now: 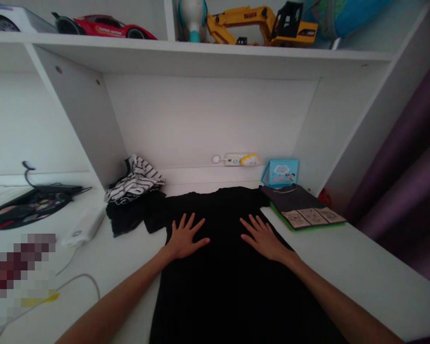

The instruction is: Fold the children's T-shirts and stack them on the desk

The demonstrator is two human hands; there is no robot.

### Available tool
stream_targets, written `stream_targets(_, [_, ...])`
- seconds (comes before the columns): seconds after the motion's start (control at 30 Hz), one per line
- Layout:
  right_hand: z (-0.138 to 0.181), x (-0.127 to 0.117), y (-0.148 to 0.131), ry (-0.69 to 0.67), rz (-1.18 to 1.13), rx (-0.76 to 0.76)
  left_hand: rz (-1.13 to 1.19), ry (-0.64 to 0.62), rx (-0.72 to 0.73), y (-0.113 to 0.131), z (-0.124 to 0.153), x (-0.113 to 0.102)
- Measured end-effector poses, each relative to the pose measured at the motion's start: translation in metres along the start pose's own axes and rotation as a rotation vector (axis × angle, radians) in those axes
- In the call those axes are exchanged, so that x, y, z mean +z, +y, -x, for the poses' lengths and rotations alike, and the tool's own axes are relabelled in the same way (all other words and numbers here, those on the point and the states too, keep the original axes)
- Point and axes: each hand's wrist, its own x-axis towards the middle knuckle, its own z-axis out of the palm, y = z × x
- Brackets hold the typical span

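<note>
White tabletop (344,258) carried a black shirt (229,286), long axis running 6 to 12 o'clock. Left hand (184,236) and right hand (263,239) lay flat on it, fingers spread, at 11 and 1 o'clock, equally near its middle.

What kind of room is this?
Probably a child's bedroom: a white built-in desk, a red toy car and yellow toy excavator on the shelf above, a black shirt spread out.
</note>
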Motion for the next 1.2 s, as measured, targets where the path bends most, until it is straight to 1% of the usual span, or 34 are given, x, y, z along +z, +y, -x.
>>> stream_targets(0.07, [0.004,-0.004,0.003,-0.02,-0.018,-0.018,0.012,-0.033,0.036,-0.007,-0.001,-0.006])
stream_targets(0.1, [0.003,-0.01,0.005,-0.044,-0.034,-0.052,0.023,-0.066,0.051,-0.009,-0.002,-0.01])
stream_targets(0.17, [-0.005,-0.024,0.011,-0.091,-0.077,-0.137,0.051,-0.113,0.045,-0.01,-0.008,-0.018])
stream_targets(0.2, [-0.013,-0.032,0.015,-0.098,-0.093,-0.162,0.064,-0.106,0.034,-0.008,-0.013,-0.021])
stream_targets(0.23, [-0.023,-0.04,0.018,-0.089,-0.099,-0.166,0.071,-0.076,0.027,-0.006,-0.02,-0.023])
stream_targets(0.3, [-0.046,-0.051,0.021,-0.045,-0.087,-0.128,0.063,0.033,0.032,-0.001,-0.039,-0.024])
stream_targets(0.37, [-0.071,-0.055,0.021,-0.005,-0.059,-0.09,0.03,0.11,0.024,0.001,-0.059,-0.019])
stream_targets(0.47, [-0.103,-0.049,0.015,0.014,-0.031,-0.088,0.002,0.105,-0.107,-0.005,-0.081,-0.005])
stream_targets(0.53, [-0.118,-0.041,0.012,0.018,-0.009,-0.094,-0.001,0.084,-0.168,-0.011,-0.086,0.004])
stream_targets(0.6, [-0.13,-0.033,0.011,0.012,0.012,-0.094,-0.001,0.08,-0.167,-0.017,-0.087,0.01])
stream_targets(0.67, [-0.143,-0.03,0.012,0.004,0.03,-0.076,0.01,0.059,-0.151,-0.02,-0.087,0.011])
stream_targets(0.73, [-0.157,-0.029,0.012,0.012,0.048,-0.045,0.034,0.023,-0.143,-0.022,-0.091,0.008])
stream_targets(0.77, [-0.166,-0.029,0.012,0.024,0.057,-0.03,0.045,0.026,-0.147,-0.023,-0.096,0.006])
stream_targets(0.8, [-0.174,-0.029,0.012,0.042,0.064,-0.017,0.047,0.055,-0.157,-0.025,-0.101,0.003])
stream_targets(0.9, [-0.198,-0.026,0.01,0.108,0.081,0.013,0.018,0.228,-0.255,-0.035,-0.122,-0.004])
stream_targets(0.97, [-0.21,-0.022,0.01,0.142,0.09,0.044,0.002,0.285,-0.334,-0.047,-0.134,-0.009])
stream_targets(1.07, [-0.219,-0.018,0.013,0.163,0.103,0.1,0.013,0.259,-0.389,-0.07,-0.147,-0.015])
stream_targets(1.13, [-0.222,-0.019,0.017,0.17,0.109,0.119,0.029,0.231,-0.382,-0.083,-0.152,-0.02])
stream_targets(1.2, [-0.224,-0.023,0.021,0.177,0.113,0.124,0.047,0.202,-0.342,-0.092,-0.155,-0.026])
